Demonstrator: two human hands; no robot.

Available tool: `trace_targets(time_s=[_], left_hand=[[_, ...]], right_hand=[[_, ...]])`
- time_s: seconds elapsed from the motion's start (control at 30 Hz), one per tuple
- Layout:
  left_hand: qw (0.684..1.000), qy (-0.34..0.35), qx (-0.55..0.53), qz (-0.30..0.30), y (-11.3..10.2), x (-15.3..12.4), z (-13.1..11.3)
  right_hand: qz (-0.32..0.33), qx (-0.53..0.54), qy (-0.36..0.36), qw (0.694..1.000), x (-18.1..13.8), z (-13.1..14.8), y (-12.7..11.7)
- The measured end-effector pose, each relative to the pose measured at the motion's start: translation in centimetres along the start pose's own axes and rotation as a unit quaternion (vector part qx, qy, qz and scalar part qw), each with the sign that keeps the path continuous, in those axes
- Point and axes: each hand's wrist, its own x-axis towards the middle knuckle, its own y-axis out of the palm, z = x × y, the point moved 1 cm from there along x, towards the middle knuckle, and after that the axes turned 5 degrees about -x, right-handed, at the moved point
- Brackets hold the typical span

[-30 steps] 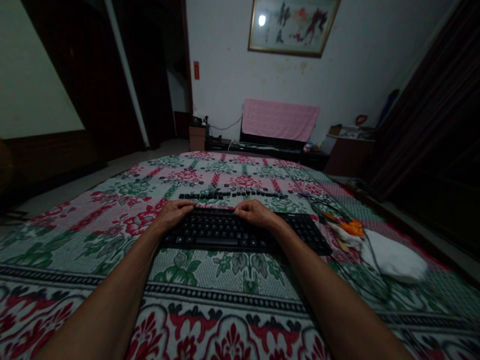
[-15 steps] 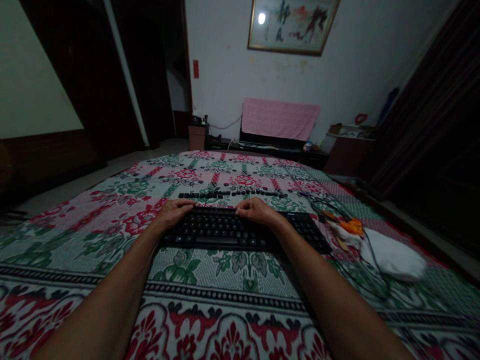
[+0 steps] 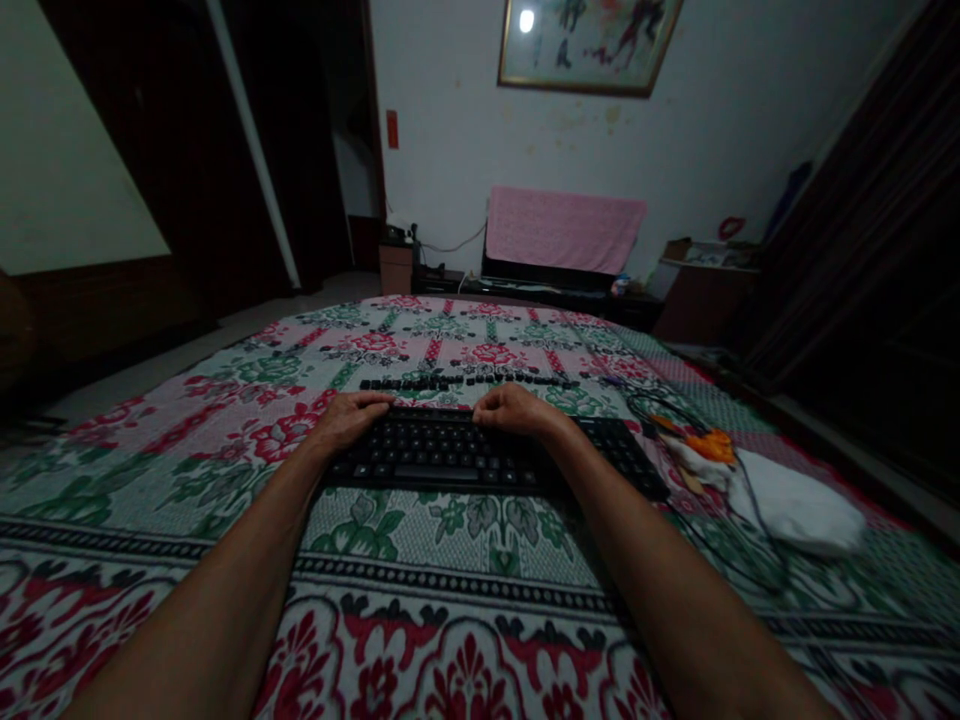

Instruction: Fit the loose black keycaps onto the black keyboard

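Bending over the top key rows, the fingers of the right hand press down near the middle of a black keyboard; whether they pinch a key cannot be told in the dim light. The left hand lies on the keyboard's far left corner, fingers loosely curled along its far edge, seemingly to steady it, though a firm grasp cannot be made out. The keyboard sits square to the person, about mid-bed on a flowered bedspread, likely so both arms reach it evenly. Just beyond its far edge, apart from it, a row of loose keycaps runs parallel, apparently lined up to keep their order. Toward the bed's right edge a cable loops past an orange object and a white cloth.
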Motion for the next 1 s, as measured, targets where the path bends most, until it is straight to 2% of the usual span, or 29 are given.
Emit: trace_targets(time_s=[0.27,0.47,0.63,0.87,1.0], left_hand=[[1.0,-0.002,-0.004,-0.008,0.0,0.1,0.0],[1.0,-0.002,-0.004,0.0,0.0,-0.1,-0.1],[1.0,0.003,-0.004,0.002,0.0,0.1,0.2],[1.0,0.005,-0.005,-0.002,0.0,0.1,0.2],[1.0,-0.007,-0.001,-0.005,0.1,-0.1,0.0]], right_hand=[[-0.036,-0.037,-0.005,0.999,-0.4,0.7,0.3],[-0.01,0.004,-0.068,0.998,-0.8,0.7,0.0],[-0.018,0.005,-0.091,0.996,-1.2,0.6,-0.3],[-0.025,0.044,-0.035,0.998,-0.6,0.1,0.2],[-0.028,0.012,-0.018,0.999,-0.1,-0.1,0.4]])
